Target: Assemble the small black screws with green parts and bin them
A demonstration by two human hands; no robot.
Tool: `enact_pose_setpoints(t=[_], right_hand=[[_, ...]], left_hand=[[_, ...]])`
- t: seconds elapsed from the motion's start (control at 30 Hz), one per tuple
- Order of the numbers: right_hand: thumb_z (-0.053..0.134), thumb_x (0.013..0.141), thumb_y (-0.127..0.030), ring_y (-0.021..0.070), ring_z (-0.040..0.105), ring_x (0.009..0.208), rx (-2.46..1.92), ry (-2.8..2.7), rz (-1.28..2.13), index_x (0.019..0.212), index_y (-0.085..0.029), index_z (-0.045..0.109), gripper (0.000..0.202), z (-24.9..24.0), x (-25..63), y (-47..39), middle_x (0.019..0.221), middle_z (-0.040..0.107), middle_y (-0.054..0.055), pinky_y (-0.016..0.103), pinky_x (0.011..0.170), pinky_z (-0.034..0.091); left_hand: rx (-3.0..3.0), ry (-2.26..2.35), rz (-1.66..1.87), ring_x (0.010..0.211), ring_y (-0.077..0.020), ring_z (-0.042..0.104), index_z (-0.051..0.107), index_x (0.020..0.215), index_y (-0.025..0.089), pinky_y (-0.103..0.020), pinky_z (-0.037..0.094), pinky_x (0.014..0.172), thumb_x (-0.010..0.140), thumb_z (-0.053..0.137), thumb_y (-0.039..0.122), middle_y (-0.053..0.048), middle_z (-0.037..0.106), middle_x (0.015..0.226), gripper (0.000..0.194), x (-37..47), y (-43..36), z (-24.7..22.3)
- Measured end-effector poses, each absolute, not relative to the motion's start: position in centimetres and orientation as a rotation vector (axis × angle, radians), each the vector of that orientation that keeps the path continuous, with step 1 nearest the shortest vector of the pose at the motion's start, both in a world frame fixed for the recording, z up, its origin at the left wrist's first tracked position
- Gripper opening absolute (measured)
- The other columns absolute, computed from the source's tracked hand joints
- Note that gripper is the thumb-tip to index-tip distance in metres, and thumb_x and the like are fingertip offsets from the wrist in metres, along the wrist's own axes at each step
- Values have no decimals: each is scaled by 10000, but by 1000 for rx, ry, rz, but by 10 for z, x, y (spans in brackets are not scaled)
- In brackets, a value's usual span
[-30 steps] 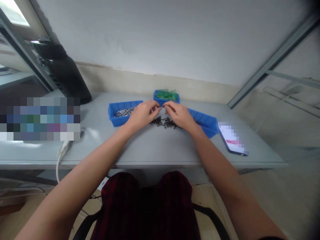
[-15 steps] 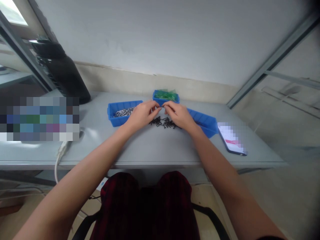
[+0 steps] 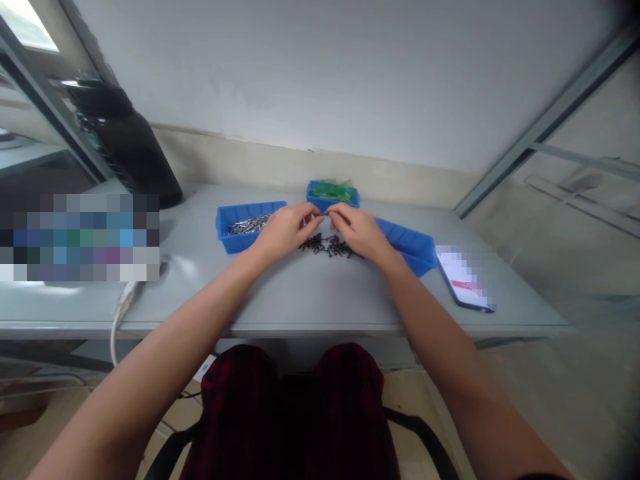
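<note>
The fingertips of the left hand [image 3: 283,230] and right hand [image 3: 364,232] nearly meet, thumb and forefinger pinched together on each, gripping one small dark piece [image 3: 324,214] between them; it may be a screw, but it is too small to be certain. Taking that grip as the centre of a dial, with twelve toward the wall [image 3: 320,87], a loose heap of black screws [image 3: 339,247] lies at six o'clock on the grey table [image 3: 310,293], in two clumps, too tangled to count singly. Three blue containers stand round the hands. The left bin [image 3: 223,235], at nine, holds many silver fasteners [image 3: 247,225], its inner end hidden by the left hand. The small bin [image 3: 315,202], at twelve, is heaped with green pieces [image 3: 331,190]. The right bin [image 3: 417,245], between three and four, is partly covered by the right hand, which blocks its near end and some contents. Farther out, one phone [image 3: 463,283] lies near four, one black bottle [image 3: 140,153] stands between nine and ten, and one white cable [image 3: 116,327] hangs over the table edge at eight, beside a pixelated patch.
</note>
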State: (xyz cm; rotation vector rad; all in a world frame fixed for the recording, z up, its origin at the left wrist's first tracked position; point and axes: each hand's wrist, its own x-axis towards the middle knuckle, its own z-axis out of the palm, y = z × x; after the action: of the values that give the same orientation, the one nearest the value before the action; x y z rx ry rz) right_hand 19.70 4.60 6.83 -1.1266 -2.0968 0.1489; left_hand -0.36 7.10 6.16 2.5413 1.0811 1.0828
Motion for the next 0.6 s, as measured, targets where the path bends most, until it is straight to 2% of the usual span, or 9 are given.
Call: enact_pose_setpoints(t=[0.6], right_hand=[[410,995,-345,177,605,745,-1130,-2105,156,1011,-201,647,277,67,197,47,796,657,29,285,727,421]], left_hand=[[2561,1062,1094,695,-151,577,690,961,179,-276,420,651,950,533,344,-50,692,847,228,-3,70,62]])
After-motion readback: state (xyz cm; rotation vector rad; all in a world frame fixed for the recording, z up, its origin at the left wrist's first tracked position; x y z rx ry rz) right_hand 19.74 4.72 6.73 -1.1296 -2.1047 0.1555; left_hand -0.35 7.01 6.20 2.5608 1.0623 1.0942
